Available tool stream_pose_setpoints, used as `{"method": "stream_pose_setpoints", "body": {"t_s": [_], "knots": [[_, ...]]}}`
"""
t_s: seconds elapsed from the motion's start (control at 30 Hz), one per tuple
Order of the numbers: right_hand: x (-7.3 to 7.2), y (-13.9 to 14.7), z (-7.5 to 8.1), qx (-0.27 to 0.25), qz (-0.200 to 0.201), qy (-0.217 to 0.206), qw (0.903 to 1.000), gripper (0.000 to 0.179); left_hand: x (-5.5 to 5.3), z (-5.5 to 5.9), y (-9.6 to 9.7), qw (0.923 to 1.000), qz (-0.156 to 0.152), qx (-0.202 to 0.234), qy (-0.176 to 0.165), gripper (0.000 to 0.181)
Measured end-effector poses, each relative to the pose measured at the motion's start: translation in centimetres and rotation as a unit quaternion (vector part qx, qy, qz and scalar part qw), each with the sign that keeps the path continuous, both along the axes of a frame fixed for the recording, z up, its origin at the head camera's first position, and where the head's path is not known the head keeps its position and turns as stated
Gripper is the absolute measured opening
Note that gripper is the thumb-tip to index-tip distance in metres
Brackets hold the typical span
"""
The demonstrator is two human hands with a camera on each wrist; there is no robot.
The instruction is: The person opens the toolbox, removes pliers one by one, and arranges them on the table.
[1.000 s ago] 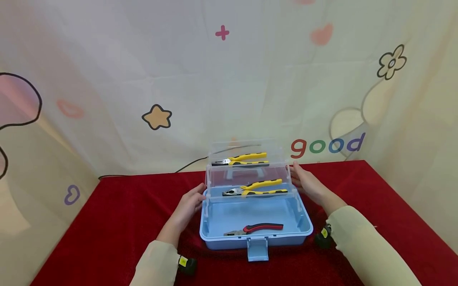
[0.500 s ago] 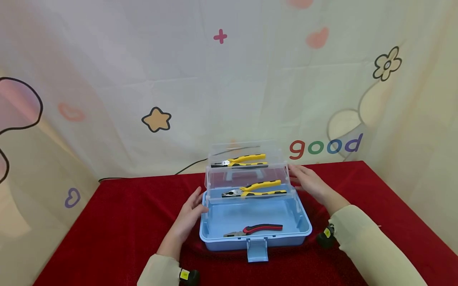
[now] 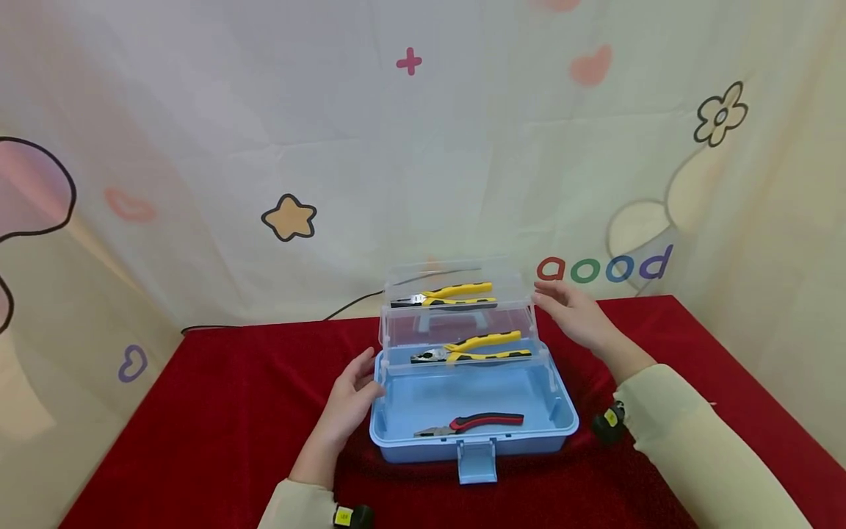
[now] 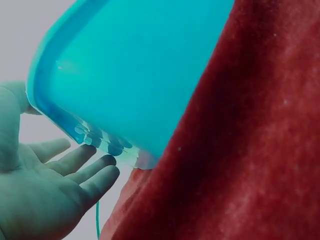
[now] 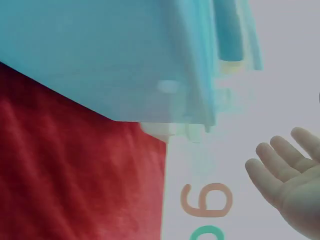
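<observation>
A light-blue toolbox (image 3: 468, 443) stands unfolded, its two clear trays (image 3: 429, 327) raised in tiers at the back. Yellow-and-black long-nose pliers (image 3: 456, 294) lie in the upper tray, and yellow-and-black combination pliers (image 3: 485, 345) in the lower one. On the box floor are red-and-black pliers (image 3: 485, 420). My left hand (image 3: 352, 400) is at the box's left side, thumb at the rim, fingers loosely extended along the outer wall (image 4: 130, 70); contact is hard to tell. My right hand (image 3: 576, 316), also seen in the right wrist view with fingers extended (image 5: 270, 175), hovers beside the trays' right end, holding nothing.
Red cloth (image 3: 231, 411) covers the table. The box's front latch (image 3: 476, 463) hangs down. Behind the table hangs a printed pale curtain (image 3: 330, 147), with a thin black cable (image 3: 357, 301) running along its foot.
My right hand has risen from the box's right side to the upper tray's level. The left thumb has moved a little nearer along the left rim. The pliers keep their places.
</observation>
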State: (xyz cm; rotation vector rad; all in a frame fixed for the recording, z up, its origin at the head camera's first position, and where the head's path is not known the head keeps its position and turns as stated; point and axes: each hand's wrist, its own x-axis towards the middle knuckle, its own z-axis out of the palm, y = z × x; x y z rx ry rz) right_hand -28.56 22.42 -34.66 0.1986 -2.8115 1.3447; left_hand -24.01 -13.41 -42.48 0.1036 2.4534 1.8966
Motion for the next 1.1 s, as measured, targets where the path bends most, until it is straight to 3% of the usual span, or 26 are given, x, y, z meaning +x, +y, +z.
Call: {"method": "stream_pose_setpoints", "body": {"t_s": [0.3, 0.5, 0.67, 1.1], "knots": [[-0.4, -0.9, 2.5, 0.031, 0.001, 0.029, 0.9991, 0.061, 0.2, -0.3, -0.4, 0.9995, -0.026, 0.013, 0.01, 0.06], [-1.3, -2.7, 3.8, 0.061, 0.024, 0.007, 0.9978, 0.059, 0.2, -0.4, -0.8, 0.9994, -0.031, 0.015, -0.005, 0.061], [-2.0, -4.0, 4.4, 0.074, 0.014, -0.024, 0.9969, 0.059, 0.1, -0.5, -0.8, 0.999, -0.04, 0.02, -0.006, 0.061], [-3.9, -6.4, 4.5, 0.098, 0.004, -0.075, 0.9923, 0.047, 0.2, -0.6, -0.8, 0.9995, -0.03, 0.01, -0.008, 0.059]]}}
